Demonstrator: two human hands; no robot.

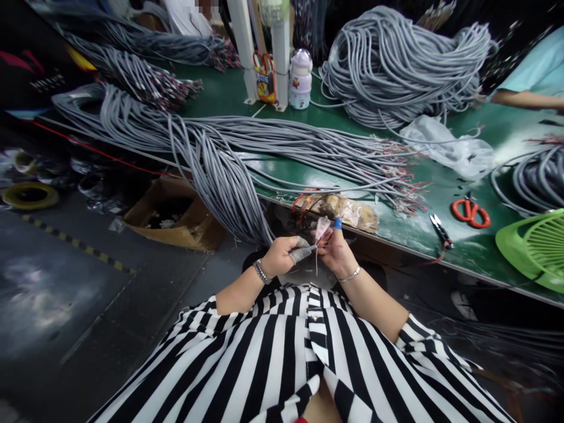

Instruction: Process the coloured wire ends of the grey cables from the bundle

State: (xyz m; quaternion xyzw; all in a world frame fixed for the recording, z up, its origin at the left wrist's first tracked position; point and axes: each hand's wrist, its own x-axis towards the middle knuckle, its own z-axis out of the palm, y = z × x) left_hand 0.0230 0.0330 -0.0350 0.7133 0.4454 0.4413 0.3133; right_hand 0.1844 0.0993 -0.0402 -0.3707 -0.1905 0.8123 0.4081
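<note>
My left hand is closed, with grey finger covers on thumb and forefinger, and pinches the end of a grey cable that drops from the bundle on the green table. My right hand, with a blue cover on one fingertip, is closed on the thin wires and pale foil sticking out of that cable end. Both hands meet just below the table's front edge, above my striped shirt.
Long grey cable bundles lie across the table and a big coil sits at the back. Small snips, orange scissors, a green fan, a plastic bag and a cardboard box are nearby. Another person's arm is far right.
</note>
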